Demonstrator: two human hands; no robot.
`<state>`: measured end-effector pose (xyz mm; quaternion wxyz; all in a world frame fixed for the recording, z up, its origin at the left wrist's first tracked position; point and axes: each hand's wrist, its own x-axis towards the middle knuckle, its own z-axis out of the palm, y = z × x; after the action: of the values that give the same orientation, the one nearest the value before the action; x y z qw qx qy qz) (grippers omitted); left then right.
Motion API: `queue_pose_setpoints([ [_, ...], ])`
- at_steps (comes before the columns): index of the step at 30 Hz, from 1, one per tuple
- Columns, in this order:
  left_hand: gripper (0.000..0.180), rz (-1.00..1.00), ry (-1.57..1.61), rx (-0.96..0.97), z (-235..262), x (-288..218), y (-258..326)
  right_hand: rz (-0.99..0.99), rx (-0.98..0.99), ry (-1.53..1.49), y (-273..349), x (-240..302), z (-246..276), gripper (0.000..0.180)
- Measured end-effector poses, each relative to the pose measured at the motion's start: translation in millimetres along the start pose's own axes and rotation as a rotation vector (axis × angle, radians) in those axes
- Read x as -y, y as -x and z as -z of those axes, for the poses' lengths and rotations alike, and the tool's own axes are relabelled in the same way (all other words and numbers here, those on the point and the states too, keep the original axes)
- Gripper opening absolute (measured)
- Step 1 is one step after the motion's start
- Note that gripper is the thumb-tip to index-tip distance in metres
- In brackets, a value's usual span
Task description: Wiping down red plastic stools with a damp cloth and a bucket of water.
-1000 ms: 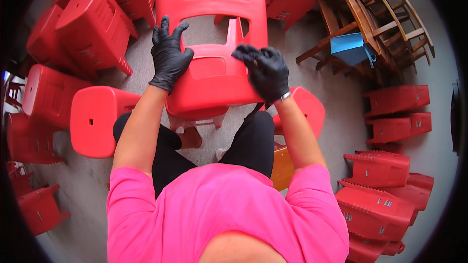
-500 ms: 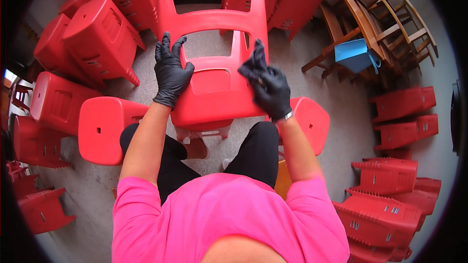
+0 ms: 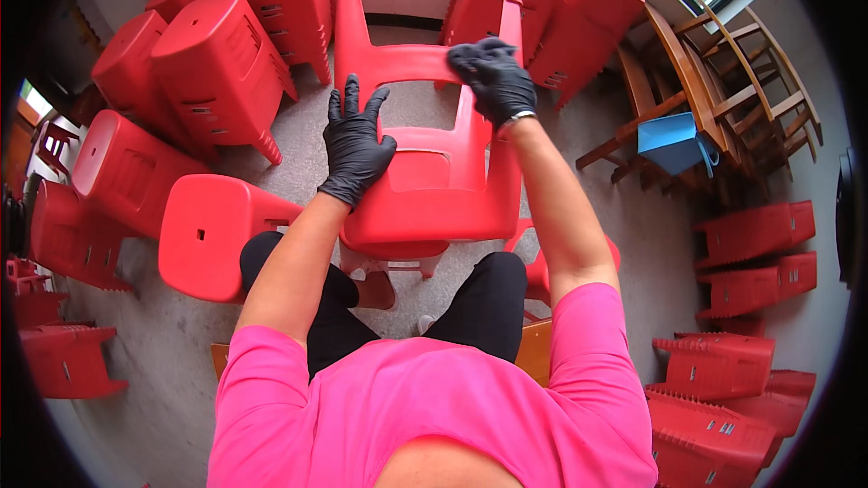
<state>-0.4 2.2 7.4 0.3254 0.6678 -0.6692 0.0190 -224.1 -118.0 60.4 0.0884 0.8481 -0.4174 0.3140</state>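
Note:
A red plastic stool (image 3: pixel 443 217) lies on its side in front of me, its legs pointing away, resting on another red stool beneath it. My left hand (image 3: pixel 355 146), in a black glove, lies with fingers spread against the stool's left side. In my right hand (image 3: pixel 503 86), also gloved in black, is a dark cloth (image 3: pixel 472 53). That hand presses the cloth onto the crossbar between the legs, near its right end. The right fingers are bunched over the cloth and partly blurred.
A single red stool (image 3: pixel 206 237) stands to my left, another partly behind my right forearm. Stacks of red stools (image 3: pixel 217 72) line the far left, back and right side. Wooden furniture (image 3: pixel 696 81) with a blue box-like thing (image 3: pixel 674 143) is at the far right.
My right hand has moved the cloth away from me, from the stool's right side up to the crossbar. My left hand stays on the left side. The whole view has shifted slightly.

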Motion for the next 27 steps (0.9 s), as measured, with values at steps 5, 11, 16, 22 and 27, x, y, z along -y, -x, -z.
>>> queue_pose_setpoints([
  [5, 0.075, 0.012, -0.022, 0.034, -2.6, 2.5, -1.4, 0.375, 0.231, 0.266, -33.2, 56.5, -21.6, 0.058],
  [11, 0.075, -0.114, 0.097, 0.180, 1.9, 39.8, -21.7, -0.354, 0.420, 0.017, -34.8, 46.1, 26.3, 0.038],
  [16, 0.067, -0.234, -0.038, 0.321, 33.3, 40.2, -59.1, -0.382, 0.296, -0.081, 3.6, 30.8, 24.1, 0.040],
  [22, 0.067, -0.166, 0.369, 0.257, 11.2, -66.4, 8.6, -0.537, 0.119, -0.978, 33.0, 2.8, 23.3, 0.028],
  [27, 0.076, -0.179, 0.278, 0.234, 20.1, -104.7, 65.0, -0.674, -0.183, -1.515, 26.0, -3.9, 77.5, 0.022],
])
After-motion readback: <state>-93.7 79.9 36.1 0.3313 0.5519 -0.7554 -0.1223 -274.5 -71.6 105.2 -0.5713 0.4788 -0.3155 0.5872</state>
